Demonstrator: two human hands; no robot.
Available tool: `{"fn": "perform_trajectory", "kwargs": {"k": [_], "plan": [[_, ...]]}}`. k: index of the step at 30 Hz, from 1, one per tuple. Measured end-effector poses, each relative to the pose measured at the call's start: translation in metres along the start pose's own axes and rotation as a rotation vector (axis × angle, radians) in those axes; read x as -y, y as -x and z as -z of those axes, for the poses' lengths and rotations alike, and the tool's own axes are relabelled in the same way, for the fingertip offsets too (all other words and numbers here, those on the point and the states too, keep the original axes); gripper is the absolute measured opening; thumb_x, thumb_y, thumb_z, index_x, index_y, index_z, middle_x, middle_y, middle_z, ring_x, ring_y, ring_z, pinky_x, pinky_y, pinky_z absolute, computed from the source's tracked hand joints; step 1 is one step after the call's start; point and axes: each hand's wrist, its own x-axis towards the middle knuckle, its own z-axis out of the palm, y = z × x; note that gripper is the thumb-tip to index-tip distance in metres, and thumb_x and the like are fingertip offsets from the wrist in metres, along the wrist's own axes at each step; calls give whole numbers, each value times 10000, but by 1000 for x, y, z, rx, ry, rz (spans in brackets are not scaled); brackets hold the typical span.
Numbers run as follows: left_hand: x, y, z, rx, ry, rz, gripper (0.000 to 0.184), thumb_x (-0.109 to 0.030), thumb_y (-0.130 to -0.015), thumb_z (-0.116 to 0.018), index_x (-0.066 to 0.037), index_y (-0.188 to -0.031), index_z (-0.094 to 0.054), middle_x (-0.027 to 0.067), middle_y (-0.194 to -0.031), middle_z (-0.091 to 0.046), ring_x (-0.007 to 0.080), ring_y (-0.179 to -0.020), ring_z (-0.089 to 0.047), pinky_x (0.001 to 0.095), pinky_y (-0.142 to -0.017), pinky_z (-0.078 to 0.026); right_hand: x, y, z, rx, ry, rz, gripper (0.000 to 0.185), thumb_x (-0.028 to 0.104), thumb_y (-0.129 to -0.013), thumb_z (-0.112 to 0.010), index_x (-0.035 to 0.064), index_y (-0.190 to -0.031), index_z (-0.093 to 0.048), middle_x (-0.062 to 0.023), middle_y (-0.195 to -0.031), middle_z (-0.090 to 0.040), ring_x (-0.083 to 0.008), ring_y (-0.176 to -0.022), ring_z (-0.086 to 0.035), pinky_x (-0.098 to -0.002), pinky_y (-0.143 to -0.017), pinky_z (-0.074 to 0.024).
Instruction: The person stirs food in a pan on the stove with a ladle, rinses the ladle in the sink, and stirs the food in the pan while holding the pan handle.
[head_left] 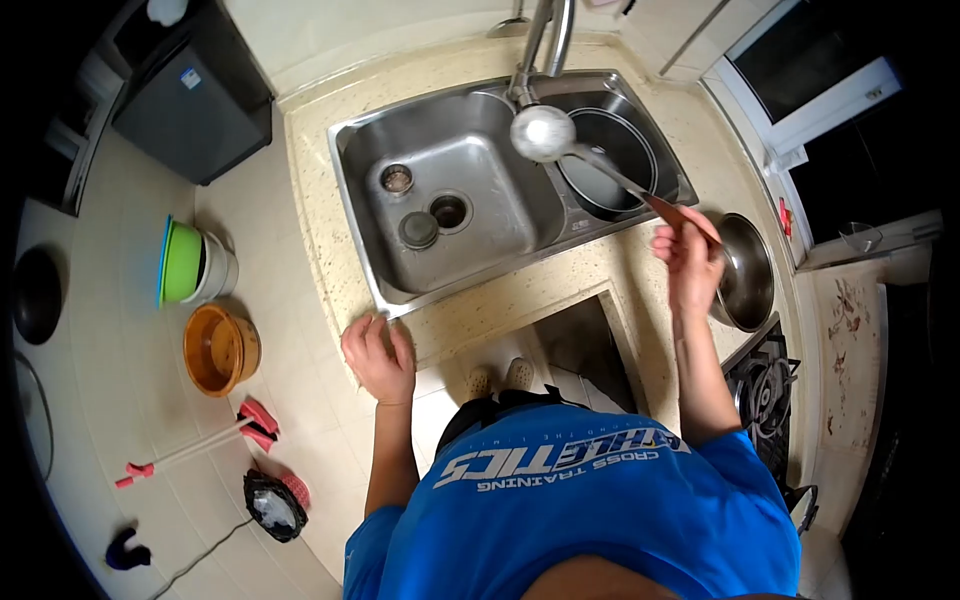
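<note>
My right hand (692,265) is closed round the brown handle of a metal ladle (543,134). The ladle slants up and left, its round bowl just in front of the faucet (520,88) and over the divider between the basins. Below it, a dark round pot (640,150) sits in the right basin of the steel sink (470,270). My left hand (378,358) rests on the counter edge near the sink's front left corner, thumb apart and nothing held. A drain strainer (397,179) and a round drain cover (418,230) lie in the left basin.
A metal bowl (757,275) stands on the counter beside my right wrist, with a gas stove (765,385) nearer to me. On the floor at left are an orange-brown bucket (230,350), a green basin (183,262) and a lined trash bin (276,506).
</note>
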Motion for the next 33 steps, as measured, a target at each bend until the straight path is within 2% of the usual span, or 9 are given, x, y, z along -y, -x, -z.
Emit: {"fn": "perform_trajectory", "kwargs": {"k": [8, 14, 17, 19, 20, 23, 28, 30, 33], "plan": [[-5, -2, -1, -4, -29, -50, 183, -43, -751, -612, -10, -928, -580, 163, -984, -543, 341, -960, -494, 422, -866, -391, -78, -59, 45, -134, 218, -1, 146, 59, -889, -517, 8, -1025, -531, -106, -687, -598, -151, -522, -585, -250, -460, -486], [-2, 1, -4, 2, -39, -41, 170, -66, -763, -611, -13, -923, -586, 157, -1004, -548, 345, -987, -492, 440, -884, -394, -103, -69, 39, -435, -75, -338, 162, 127, -909, -475, -7, -977, -536, -130, -684, -607, -192, -499, -606, -280, -439, -527], [-1, 1, -3, 5, -40, -43, 168, -59, -760, -612, -13, -920, -585, 158, -998, -547, 342, -979, -495, 438, -877, -397, -95, -63, 41, -299, 52, -215, 144, 100, -898, -500, 7, -989, -562, -116, -694, -613, -171, -501, -594, -256, -465, -510], [-1, 1, -2, -6, -34, -53, 159, -53, -758, -611, -12, -910, -585, 158, -989, -547, 342, -970, -498, 437, -872, -399, -86, -58, 42, 205, 416, -13, 146, 66, -871, -546, 23, -1002, -593, -109, -686, -611, -143, -535, -567, -243, -525, -476], [-2, 1, -3, -8, -31, -50, 159, -53, -758, -611, -12, -910, -585, 158, -989, -547, 342, -970, -498, 437, -872, -399, -81, -56, 45, 207, 420, -9, 146, 66, -871, -546, 23, -1002, -593, -109, -686, -611, -143, -535, -567, -243, -525, -476], [-4, 0, -3, -42, -25, -60, 130, -33, -761, -604, -11, -886, -576, 167, -964, -541, 334, -939, -499, 419, -854, -397, -47, -45, 47, 345, 919, 369, 187, 41, -826, -595, 41, -1013, -603, -120, -715, -587, -161, -590, -538, -270, -590, -450], [-4, -1, -1, -29, -30, -59, 126, -52, -768, -600, -20, -888, -579, 153, -956, -543, 337, -933, -499, 421, -843, -400, -17, -9, 38, 314, 799, 335, 199, 27, -813, -603, 44, -1011, -613, -131, -833, -628, -183, -672, -591, -279, -635, -465], [-1, 1, -3, -35, -14, -57, 128, -61, -771, -603, -27, -894, -583, 151, -949, -548, 337, -929, -503, 426, -841, -403, -13, 9, 24, 350, 723, 471, 194, 17, -808, -609, 34, -1001, -618, -130, -889, -642, -196, -762, -625, -282, -682, -482], [0, 2, -3, -49, -10, -52, 134, -62, -769, -611, -28, -896, -583, 156, -958, -548, 342, -947, -504, 429, -843, -407, -12, 28, -9, 581, 735, 528, 191, 13, -803, -621, 22, -994, -617, -139, -931, -648, -259, -836, -633, -303, -730, -499]]}}
